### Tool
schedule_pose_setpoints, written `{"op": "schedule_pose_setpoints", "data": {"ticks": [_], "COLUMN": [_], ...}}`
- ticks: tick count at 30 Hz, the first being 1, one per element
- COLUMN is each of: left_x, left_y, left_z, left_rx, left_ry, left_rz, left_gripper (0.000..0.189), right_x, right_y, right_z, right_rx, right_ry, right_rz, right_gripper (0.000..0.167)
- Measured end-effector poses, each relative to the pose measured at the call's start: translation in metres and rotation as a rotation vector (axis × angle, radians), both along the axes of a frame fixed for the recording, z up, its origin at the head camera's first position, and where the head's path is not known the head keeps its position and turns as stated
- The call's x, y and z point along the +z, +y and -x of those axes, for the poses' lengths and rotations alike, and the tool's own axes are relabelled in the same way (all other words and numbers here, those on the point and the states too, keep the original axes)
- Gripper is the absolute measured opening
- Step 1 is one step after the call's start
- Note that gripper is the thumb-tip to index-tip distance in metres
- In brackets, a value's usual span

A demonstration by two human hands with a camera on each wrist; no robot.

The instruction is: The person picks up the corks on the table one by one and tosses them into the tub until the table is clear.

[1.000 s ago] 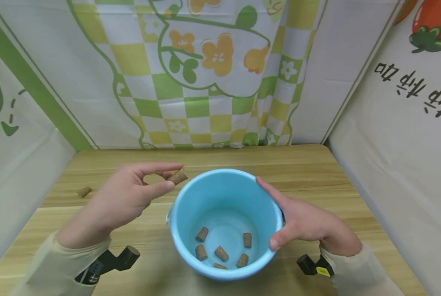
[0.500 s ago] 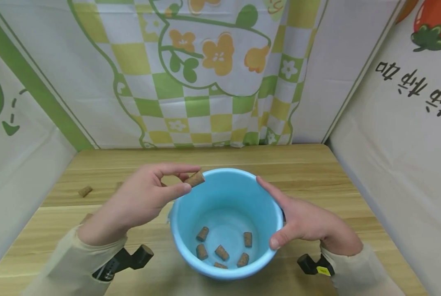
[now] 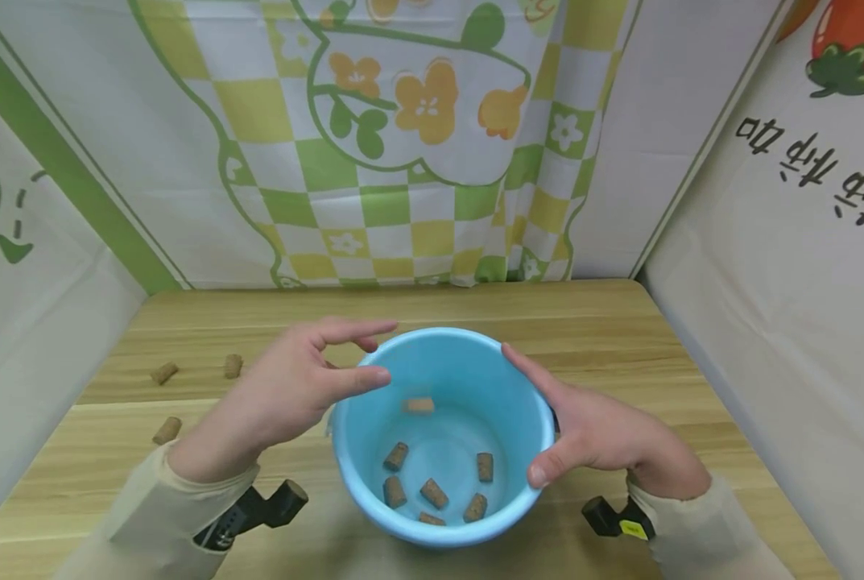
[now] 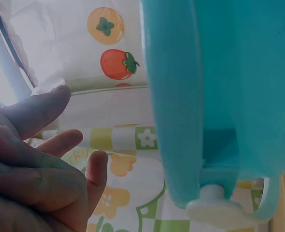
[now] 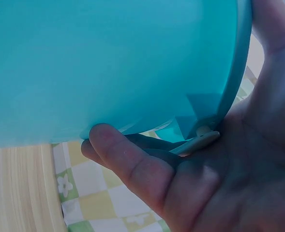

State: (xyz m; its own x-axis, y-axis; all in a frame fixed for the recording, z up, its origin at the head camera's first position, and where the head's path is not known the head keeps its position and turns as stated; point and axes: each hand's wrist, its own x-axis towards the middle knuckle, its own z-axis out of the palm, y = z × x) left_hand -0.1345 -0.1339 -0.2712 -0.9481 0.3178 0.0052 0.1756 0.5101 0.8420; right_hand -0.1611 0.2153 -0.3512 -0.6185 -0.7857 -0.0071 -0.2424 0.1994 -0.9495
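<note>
A light blue bucket (image 3: 439, 534) stands on the table with several corks, one of them a cork (image 3: 433, 493) near the middle of its floor. One blurred cork (image 3: 419, 405) is in mid-air inside, just below and right of my left hand (image 3: 294, 387). That hand is over the left rim, thumb and index finger spread apart with nothing between them. My right hand (image 3: 594, 431) holds the bucket's right side, thumb on the rim. In the right wrist view its fingers (image 5: 132, 164) lie against the outer wall beside the handle joint (image 5: 198, 143).
On the wooden table (image 3: 620, 322), left of the bucket, lie three loose corks: a far-left cork (image 3: 164, 372), a cork (image 3: 233, 366) near my left hand and a cork (image 3: 167, 430) by the sleeve. A patterned curtain (image 3: 417, 209) hangs behind the table.
My left hand has moved right to the bucket's rim, and its fingers have let go of the cork, which is dropping inside. The right hand has stayed on the bucket.
</note>
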Motion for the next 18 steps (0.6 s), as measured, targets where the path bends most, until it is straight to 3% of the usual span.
{"op": "schedule_pose_setpoints", "data": {"ticks": [7, 18], "left_x": [-0.005, -0.012], "left_y": [-0.009, -0.027], "left_z": [0.001, 0.000], "left_rx": [0.041, 0.075], "left_ry": [-0.006, 0.020], "left_rz": [-0.003, 0.003], "left_gripper": [0.055, 0.057], "right_x": [0.001, 0.001], "right_y": [-0.001, 0.000], "right_z": [-0.001, -0.001], "right_rx": [0.008, 0.001], "right_ry": [-0.024, 0.009], "right_rz": [0.009, -0.009], "right_gripper": [0.130, 0.130]}}
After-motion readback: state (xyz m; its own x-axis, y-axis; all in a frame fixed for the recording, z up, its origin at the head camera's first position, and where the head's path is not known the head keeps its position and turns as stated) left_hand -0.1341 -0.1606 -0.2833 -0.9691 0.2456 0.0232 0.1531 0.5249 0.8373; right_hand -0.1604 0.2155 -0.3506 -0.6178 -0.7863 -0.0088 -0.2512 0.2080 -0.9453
